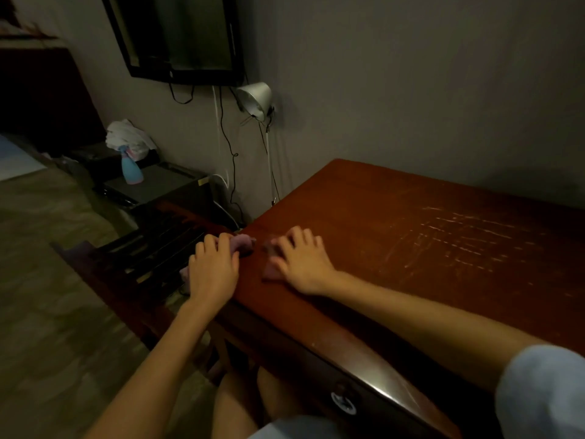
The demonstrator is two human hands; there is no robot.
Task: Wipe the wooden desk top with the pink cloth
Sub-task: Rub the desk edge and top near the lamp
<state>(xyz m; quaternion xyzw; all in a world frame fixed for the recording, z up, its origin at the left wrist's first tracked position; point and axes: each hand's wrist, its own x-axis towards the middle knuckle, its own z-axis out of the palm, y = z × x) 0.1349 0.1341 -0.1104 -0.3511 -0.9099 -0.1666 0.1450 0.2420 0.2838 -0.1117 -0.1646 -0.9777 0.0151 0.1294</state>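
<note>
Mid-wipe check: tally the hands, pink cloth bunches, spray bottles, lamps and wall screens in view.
Hands: 2, left hand and right hand
Pink cloth bunches: 2, left bunch, right bunch; possibly one cloth
Spray bottle: 1
Lamp: 1
Wall screen: 1
Total: 7

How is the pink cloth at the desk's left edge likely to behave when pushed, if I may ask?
Probably floppy: the pink cloth bunches in folds under the left hand. Likely light, being mostly covered by that one hand. It may slide readily on the glossy desk top.
</note>
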